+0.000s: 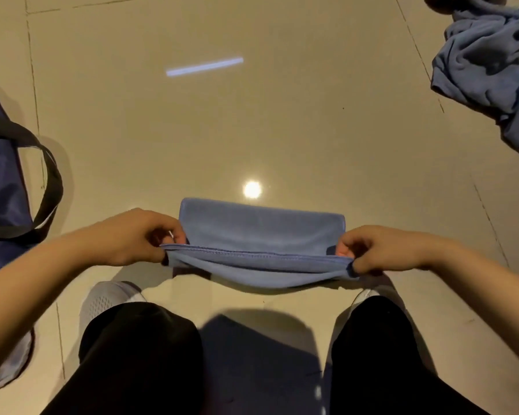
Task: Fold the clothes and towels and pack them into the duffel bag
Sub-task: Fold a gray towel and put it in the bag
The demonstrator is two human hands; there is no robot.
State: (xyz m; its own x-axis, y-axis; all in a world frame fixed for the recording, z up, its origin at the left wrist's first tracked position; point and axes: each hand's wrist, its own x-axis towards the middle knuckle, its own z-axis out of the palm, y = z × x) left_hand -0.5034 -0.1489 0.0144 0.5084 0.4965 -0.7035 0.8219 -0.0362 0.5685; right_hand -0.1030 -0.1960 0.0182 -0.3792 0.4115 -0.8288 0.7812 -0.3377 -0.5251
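A blue towel (261, 232) hangs folded over between my hands, just above the tiled floor in front of my knees. My left hand (132, 238) pinches its near left corner. My right hand (381, 250) pinches the near right corner, so the stitched edge is stretched between them. The far fold of the towel lies toward the floor. A navy duffel bag (0, 181) with a black strap sits at the left edge, partly out of frame. A crumpled pile of blue clothes (492, 55) lies at the upper right.
The beige tiled floor (222, 130) reflects ceiling lights. My legs in black trousers (138, 354) and white shoes (105, 298) are at the bottom. A pale cloth piece (12, 363) shows at the lower left edge.
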